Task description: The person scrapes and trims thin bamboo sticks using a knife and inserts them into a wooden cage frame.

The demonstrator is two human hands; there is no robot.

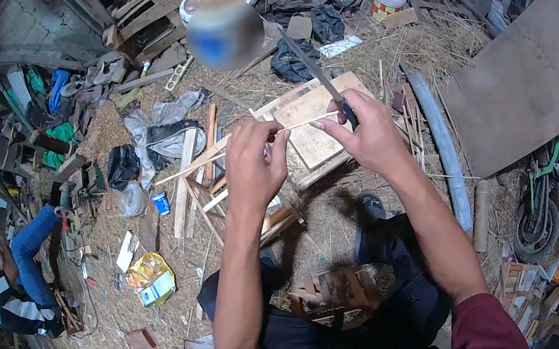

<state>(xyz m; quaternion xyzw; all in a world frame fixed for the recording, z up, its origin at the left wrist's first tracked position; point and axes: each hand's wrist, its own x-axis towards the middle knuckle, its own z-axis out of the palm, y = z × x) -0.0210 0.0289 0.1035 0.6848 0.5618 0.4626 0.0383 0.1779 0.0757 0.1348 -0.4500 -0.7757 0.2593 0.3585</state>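
Observation:
My left hand (255, 156) pinches a thin, pale wooden strip (192, 168), whose long end sticks out to the left. The strip's other end reaches my right hand (363, 128), where the thumb and fingers meet it. That same hand grips a knife (309, 61) by its dark handle, with the long blade slanting up and away to the left. Below both hands lies a pale wooden board (311, 146) on a low wooden support. The fingers of both hands are closed.
Wood offcuts (185, 189) lie left of the board. A bucket (225, 29) stands at the back. A bluish pole (442, 149) and a large sheet (527, 77) are on the right. A yellow packet (149, 277) and a blue cup (161, 204) lie on the straw-strewn floor.

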